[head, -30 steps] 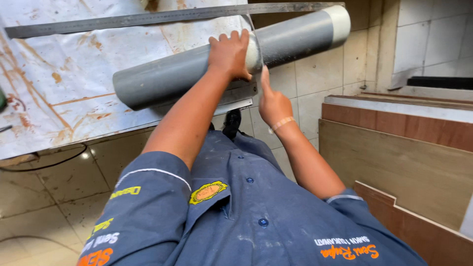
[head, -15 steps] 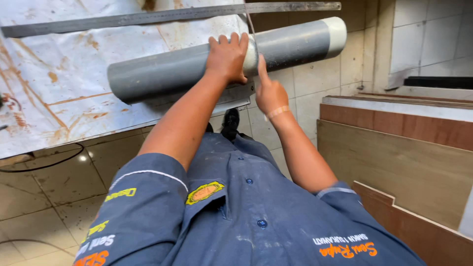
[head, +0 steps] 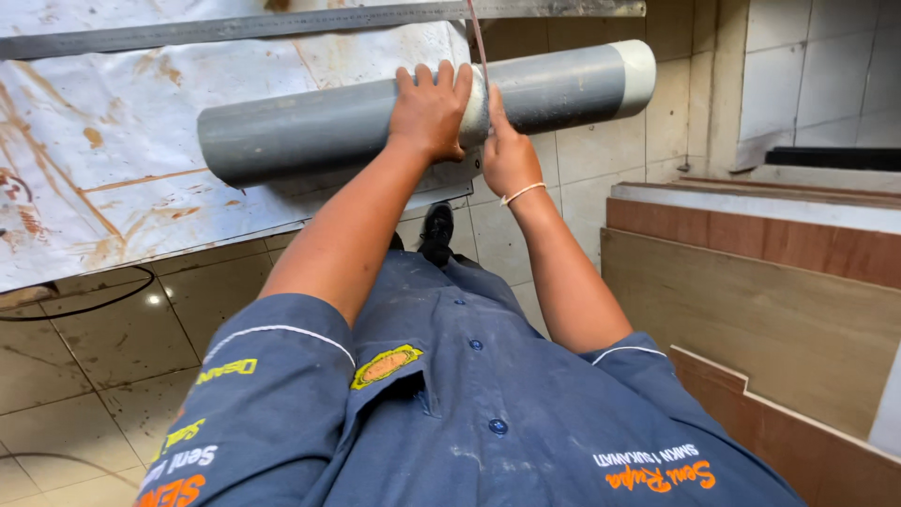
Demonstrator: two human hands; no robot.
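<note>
Left hand grips a grey pipe on the stained bench. Right hand holds a thin strip against it. Tiled floor lies below.

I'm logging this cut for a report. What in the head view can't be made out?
- Thin blade: its top is cut off by the frame's top edge.
- Right hand: its grip is hidden behind the grey plastic pipe.
- Pipe under the left hand: covered by the palm.
</note>
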